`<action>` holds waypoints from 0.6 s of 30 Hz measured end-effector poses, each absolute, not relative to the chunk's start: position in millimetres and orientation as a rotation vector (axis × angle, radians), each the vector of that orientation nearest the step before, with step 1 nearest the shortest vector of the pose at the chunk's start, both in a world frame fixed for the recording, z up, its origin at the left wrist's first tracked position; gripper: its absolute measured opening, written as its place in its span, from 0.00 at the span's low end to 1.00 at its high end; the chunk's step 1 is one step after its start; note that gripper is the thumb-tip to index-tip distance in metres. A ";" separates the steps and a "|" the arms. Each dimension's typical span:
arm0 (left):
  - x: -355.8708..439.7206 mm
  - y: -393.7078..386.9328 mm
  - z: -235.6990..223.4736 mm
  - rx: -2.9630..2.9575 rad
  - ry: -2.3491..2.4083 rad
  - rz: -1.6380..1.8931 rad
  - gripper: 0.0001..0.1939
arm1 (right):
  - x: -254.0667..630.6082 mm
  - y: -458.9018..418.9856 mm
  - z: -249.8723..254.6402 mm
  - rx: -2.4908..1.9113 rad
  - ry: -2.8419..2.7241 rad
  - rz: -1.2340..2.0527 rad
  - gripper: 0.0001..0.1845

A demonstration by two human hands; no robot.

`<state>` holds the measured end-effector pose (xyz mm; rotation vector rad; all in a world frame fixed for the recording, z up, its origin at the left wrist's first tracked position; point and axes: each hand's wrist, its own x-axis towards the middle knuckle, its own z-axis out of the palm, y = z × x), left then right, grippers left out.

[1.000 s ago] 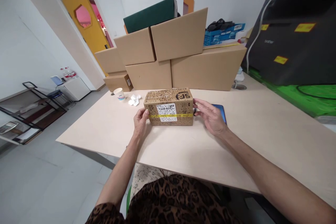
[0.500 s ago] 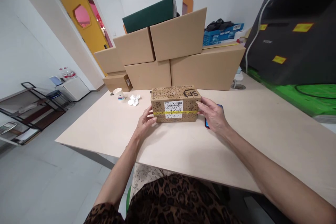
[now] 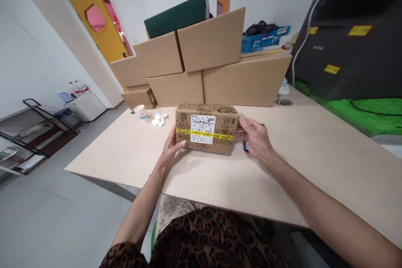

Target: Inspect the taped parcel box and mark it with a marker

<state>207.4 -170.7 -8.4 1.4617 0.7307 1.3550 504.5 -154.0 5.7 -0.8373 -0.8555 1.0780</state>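
Hands grip a small printed parcel (image 3: 205, 129) from both ends, holding it at the middle of the pale table (image 3: 314, 163), tipped so that its labelled face looks toward the person. It seems raised slightly at the near edge, though I cannot tell whether the far edge touches the table. The left hand (image 3: 171, 146) is pressed to the parcel's left end, fingers curled round the lower corner and thumb along the front face. The right hand (image 3: 256, 136) clasps the right end, fingers wrapped onto it. A white label (image 3: 202, 128) covered in black code marks sits on the front face, with a yellow tape (image 3: 205, 134) running across it from end to end.

Just behind the right hand, a dark blue phone (image 3: 246, 146) lies on the table, mostly hidden. To the far left stand a paper cup (image 3: 140, 112) and, just beside it, a crumpled white tissue (image 3: 159, 119). Along the far edge large cardboard boxes (image 3: 213, 63) are stacked, with a dark green box (image 3: 177, 14) on top. On the right a black machine (image 3: 351, 46) sits over a green mat (image 3: 367, 111)
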 end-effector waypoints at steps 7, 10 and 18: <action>205.7 -167.0 -4.7 1.341 0.874 1.446 0.39 | 495.1 -164.2 4.4 -0.864 -0.978 1.051 0.36; 204.0 -166.1 -6.2 1.367 0.914 1.433 0.34 | 497.3 -160.0 -2.0 -0.937 -0.985 1.084 0.38; 201.8 -159.7 -15.2 1.290 1.109 1.477 0.31 | 496.7 -153.6 -15.9 -1.047 -1.059 1.194 0.37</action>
